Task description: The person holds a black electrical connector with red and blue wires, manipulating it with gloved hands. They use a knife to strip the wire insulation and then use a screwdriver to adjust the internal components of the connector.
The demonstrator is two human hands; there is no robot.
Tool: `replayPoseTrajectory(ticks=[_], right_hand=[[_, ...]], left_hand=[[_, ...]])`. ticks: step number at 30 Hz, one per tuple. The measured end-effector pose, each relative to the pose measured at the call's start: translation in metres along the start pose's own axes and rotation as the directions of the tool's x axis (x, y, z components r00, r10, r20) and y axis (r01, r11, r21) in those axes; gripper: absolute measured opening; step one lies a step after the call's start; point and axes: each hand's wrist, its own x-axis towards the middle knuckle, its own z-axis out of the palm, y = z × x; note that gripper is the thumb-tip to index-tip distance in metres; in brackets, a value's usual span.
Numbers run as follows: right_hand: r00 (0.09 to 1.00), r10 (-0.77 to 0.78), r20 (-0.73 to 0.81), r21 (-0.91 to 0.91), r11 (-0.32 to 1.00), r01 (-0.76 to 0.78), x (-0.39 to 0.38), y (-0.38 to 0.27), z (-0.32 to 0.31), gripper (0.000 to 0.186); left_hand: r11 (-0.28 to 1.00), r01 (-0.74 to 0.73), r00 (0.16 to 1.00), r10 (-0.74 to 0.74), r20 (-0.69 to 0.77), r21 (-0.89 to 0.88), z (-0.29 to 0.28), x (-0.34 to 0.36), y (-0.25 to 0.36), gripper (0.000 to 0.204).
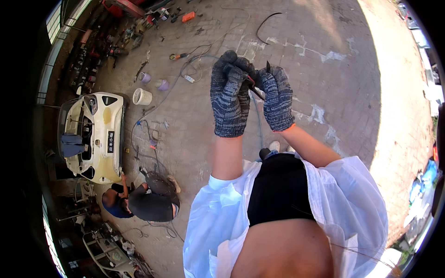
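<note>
The left hand (232,92), in a grey-and-black knitted glove (229,113), has its grip around a small black-and-red tool (251,80); the right hand (278,98), likewise gloved, pinches a thin black strip (268,67). Both items sit between the raised hands, probably for close sight.

From the grey-knit-gloved right hand (278,99), grey brick paving (343,95) opens toward 3 o'clock. The grey-knit-gloved left hand (230,97) bars 9, with a round white bucket (142,97) beyond.
</note>
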Motion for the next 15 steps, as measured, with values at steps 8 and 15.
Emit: replayPoseTrajectory(ticks=[8, 15], right_hand=[[0.968, 0.251, -0.017, 0.055, 0.967, -0.250, 0.014, 0.007, 0.000, 0.016], [0.878, -0.343, 0.334, -0.415, 0.783, 0.463, 0.020, 0.021, -0.026, 0.018]], left_hand=[[0.760, 0.086, 0.995, -0.095, -0.021, 0.645, -0.013, -0.014, 0.017, 0.041], [0.350, 0.490, 0.740, -0.650, -0.170, 0.798, -0.018, -0.029, 0.050, 0.031]])
